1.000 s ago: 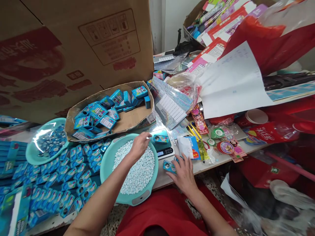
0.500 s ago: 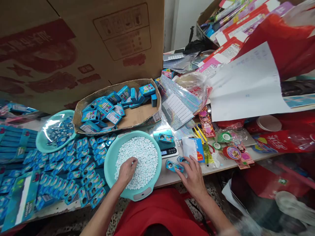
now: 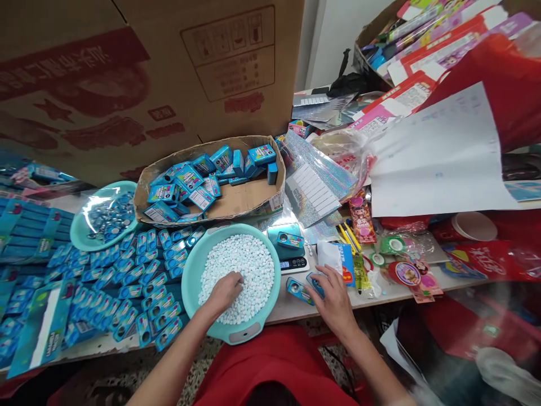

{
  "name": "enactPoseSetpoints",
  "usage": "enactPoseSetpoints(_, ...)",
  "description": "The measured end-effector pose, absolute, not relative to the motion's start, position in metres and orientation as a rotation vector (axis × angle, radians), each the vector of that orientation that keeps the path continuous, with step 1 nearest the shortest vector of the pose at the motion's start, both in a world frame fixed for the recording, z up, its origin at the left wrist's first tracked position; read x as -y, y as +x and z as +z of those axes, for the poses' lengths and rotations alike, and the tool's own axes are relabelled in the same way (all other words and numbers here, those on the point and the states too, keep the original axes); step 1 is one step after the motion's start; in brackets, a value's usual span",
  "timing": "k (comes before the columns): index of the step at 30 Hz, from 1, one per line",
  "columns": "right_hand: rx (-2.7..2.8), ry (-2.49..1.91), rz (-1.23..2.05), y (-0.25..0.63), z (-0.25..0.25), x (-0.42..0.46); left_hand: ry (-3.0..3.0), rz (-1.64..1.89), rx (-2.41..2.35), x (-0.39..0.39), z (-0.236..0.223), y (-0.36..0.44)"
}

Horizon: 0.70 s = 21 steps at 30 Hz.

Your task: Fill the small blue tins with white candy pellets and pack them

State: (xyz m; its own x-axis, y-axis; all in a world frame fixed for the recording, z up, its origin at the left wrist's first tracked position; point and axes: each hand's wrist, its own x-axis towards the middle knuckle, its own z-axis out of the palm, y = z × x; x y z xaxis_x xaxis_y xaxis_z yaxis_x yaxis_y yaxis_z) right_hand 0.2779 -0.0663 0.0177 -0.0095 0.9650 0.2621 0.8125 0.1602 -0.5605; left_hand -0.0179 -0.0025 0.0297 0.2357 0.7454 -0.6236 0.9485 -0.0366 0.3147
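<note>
A turquoise basin (image 3: 189, 285) in front of me holds a heap of small white candies (image 3: 249, 256). In the basin, my left hand (image 3: 226, 292) is closed, its curled fingers down among the candies; what they grip is hidden. To the right of the basin, my right hand (image 3: 335, 301) grips a small blue candy box (image 3: 315, 283) standing on the table. Against its thumb side rests another blue candy box (image 3: 298, 290), with a round hole in its top. Just behind them is a digital scale (image 3: 302, 263), bearing a similar blue box (image 3: 290, 239).
Rows of blue boxes (image 3: 122, 282) cover the table to the left. Behind stand a cardboard tray (image 3: 236, 206) of blue boxes and a smaller turquoise bowl (image 3: 78, 228) of shiny pieces. Tape rolls (image 3: 396, 243), yellow cutters (image 3: 350, 237) and white paper (image 3: 435, 152) lie at the right.
My left hand has moved slightly right within the candies, its fingers more curled. My right hand stays by the two boxes. The whole view has shifted a little.
</note>
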Motion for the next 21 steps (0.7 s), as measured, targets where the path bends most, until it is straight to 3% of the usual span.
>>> enactPoseSetpoints(10, 1.71, -1.622, 0.329, 0.275, 0.012, 0.02, 1.894, -0.533, -1.598, 0.003, 0.044, -0.019)
enactPoseSetpoints(15, 1.683, -1.641, 0.527, 0.258, 0.007, -0.039, 1.898, -0.217, -1.688, 0.001, 0.052, -0.008)
enactPoseSetpoints(21, 1.746, -1.626, 0.68, 0.255, -0.003, -0.05, 2.201, 0.215, -1.662, -0.027, 0.052, 0.043)
